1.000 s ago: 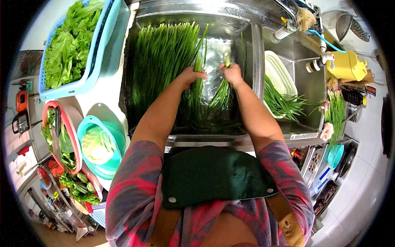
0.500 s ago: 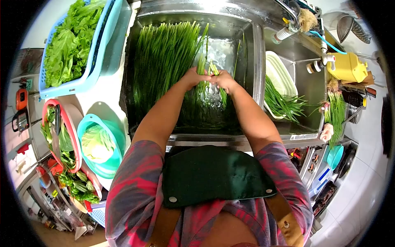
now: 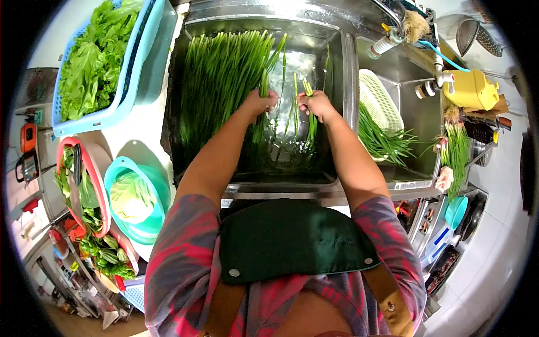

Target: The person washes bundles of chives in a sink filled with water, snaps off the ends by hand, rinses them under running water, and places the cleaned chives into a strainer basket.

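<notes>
A thick bed of long green chives [image 3: 222,81] fills the left side of the water-filled sink basin [image 3: 347,73], white ends toward the far wall. My left hand [image 3: 259,103] is closed around a small bunch of chives at the right edge of this bed. Across a gap of water, my right hand [image 3: 318,105] pinches a few chive stalks, pale ends up and leaves trailing in the water. Between both hands, loose stalks [image 3: 295,95] stand or float, partly under the surface.
In the right basin, a pale green basket [image 3: 382,98] lies tilted with more chives [image 3: 382,137]. On the left counter are a blue basket of lettuce [image 3: 92,62], a turquoise colander with cabbage [image 3: 132,196] and a red-rimmed basket [image 3: 104,191]. A faucet [image 3: 396,25] reaches over the divider.
My hands, close together before, have drawn apart. The left has gone left toward the chive bed with its bunch, the right a little to the right with its stalks.
</notes>
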The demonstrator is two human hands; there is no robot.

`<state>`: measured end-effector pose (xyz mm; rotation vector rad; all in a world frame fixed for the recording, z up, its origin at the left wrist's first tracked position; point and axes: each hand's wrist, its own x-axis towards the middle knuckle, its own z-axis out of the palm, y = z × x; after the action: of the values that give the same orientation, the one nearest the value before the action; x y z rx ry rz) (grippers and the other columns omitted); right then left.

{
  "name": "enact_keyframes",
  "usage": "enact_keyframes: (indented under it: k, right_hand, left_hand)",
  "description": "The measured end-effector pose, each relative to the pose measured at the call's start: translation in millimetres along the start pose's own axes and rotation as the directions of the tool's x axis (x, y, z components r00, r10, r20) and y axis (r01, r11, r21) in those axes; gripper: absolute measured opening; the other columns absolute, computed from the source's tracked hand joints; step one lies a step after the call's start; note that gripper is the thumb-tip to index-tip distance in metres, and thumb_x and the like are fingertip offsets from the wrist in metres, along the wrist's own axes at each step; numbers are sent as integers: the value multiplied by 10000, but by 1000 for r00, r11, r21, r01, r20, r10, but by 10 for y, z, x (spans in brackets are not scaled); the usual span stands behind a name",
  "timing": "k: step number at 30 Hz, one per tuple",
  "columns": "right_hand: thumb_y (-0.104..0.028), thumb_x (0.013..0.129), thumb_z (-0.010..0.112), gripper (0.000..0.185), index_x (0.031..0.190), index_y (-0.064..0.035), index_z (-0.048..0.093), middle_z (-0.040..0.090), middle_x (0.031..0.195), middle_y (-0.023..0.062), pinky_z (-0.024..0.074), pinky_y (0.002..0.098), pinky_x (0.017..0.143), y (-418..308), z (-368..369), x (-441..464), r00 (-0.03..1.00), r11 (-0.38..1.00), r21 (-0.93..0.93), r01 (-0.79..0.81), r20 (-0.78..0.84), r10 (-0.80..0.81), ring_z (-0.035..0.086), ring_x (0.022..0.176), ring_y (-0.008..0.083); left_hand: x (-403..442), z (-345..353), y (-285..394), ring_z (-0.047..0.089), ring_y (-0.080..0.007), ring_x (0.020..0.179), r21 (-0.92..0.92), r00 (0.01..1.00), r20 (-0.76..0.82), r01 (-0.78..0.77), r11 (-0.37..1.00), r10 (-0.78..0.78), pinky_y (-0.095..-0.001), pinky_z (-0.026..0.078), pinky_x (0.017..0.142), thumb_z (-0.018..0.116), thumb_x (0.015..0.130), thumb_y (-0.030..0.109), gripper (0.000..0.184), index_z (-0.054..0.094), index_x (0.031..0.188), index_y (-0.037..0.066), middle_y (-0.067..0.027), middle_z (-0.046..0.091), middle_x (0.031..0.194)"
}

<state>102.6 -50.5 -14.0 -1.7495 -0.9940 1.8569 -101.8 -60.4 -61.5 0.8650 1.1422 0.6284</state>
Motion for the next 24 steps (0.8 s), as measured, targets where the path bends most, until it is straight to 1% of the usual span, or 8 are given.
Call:
enact_keyframes:
  k: [1,2,5,6,12,16,20,24]
  right_hand:
    - [-64,751,587,105,828,-7,543,564,670,52,380,235,440,12,22,-4,999,999,-33,3,32,-2,499,519,111]
    - [-78,760,584,118,846,-4,550,572,685,56,389,232,449,25,47,-8,998,998,-67,6,66,-2,516,539,116]
    - [-97,763,588,134,851,2,561,585,683,65,407,224,467,4,158,-88,989,982,-184,53,147,-26,551,569,124]
    - [-100,763,589,139,853,1,558,582,674,63,404,220,462,24,184,-84,988,979,-193,72,150,-43,547,562,119]
    - [-95,767,534,133,842,13,550,576,662,74,407,247,451,135,188,-38,994,955,-288,71,103,-43,507,509,120]
    - [-91,772,521,140,861,14,549,576,680,80,416,257,457,235,114,16,989,981,-181,69,140,-44,509,506,127]
    - [-109,791,518,226,987,3,520,581,779,78,442,265,526,338,174,78,992,989,-124,77,110,-63,536,585,122]
    - [-135,807,559,188,968,-37,563,572,780,17,392,218,616,435,363,100,985,985,62,160,-83,-154,488,666,99]
  left_hand:
    - [-54,30,123,510,-128,673,-191,998,-61,19,981,-31,-289,413,559,703,627,158,299,554,867,62,-29,564,801]
    - [-85,57,221,512,-122,664,-218,998,-23,47,975,-54,-274,404,543,724,603,162,364,545,902,57,-25,571,815]
    - [9,96,188,513,-118,659,-20,998,59,-7,1000,8,-265,401,538,715,607,153,374,547,925,51,-33,580,814]
    - [5,164,183,521,-119,642,25,1000,-17,-9,1000,9,-259,411,531,692,630,143,331,561,919,48,-40,589,807]
    - [83,153,48,537,-131,618,93,999,44,7,996,-11,-261,432,526,662,649,138,266,592,887,41,-54,598,768]
    - [85,83,8,538,-139,642,85,994,104,20,996,-29,-269,433,543,683,650,189,314,591,912,43,-52,600,799]
    - [-2,209,49,542,-133,632,-140,992,3,124,982,-125,-262,435,525,701,656,143,274,595,870,10,-62,606,774]
    - [56,373,59,547,-137,651,-251,979,-119,130,959,-163,-269,433,541,699,665,162,265,585,860,23,-51,605,780]
